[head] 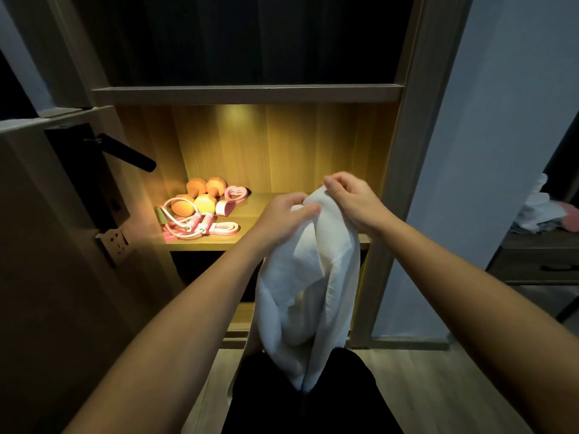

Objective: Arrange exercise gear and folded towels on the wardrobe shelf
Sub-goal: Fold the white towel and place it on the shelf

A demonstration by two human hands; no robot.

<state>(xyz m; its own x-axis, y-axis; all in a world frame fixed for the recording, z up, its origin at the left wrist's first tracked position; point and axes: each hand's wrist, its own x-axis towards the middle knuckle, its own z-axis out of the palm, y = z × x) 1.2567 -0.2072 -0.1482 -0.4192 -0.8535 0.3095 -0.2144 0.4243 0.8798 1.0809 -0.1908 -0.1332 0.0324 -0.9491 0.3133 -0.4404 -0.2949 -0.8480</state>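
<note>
So the biggest thing here is the wooden wardrobe (410,151), dark up top, with one open compartment lit warm yellow from above. A wooden door (47,245) with a black lever handle (125,151) stands open on the left, right next to it.

The lit shelf (200,245) sits about mid-frame. In front of its right half hangs a white waffle-textured towel (310,277), not folded, just draping down in loose bunches past the shelf's front edge toward the person's dark-clothed legs. It isn't on the shelf; it's up in the air.

Both hands have it by the top edge. The left hand (283,216) curls its fingers round a bunch of the cloth, and the right hand (354,202) pinches the edge just beside it, knuckles up.

The gear is all on the shelf's left side: two orange dumbbells (200,195) at the back, a pink-and-white jump rope (191,223) coiled in front of and partly over them, and a small pink heart-shaped piece (236,193) to their right.
</note>
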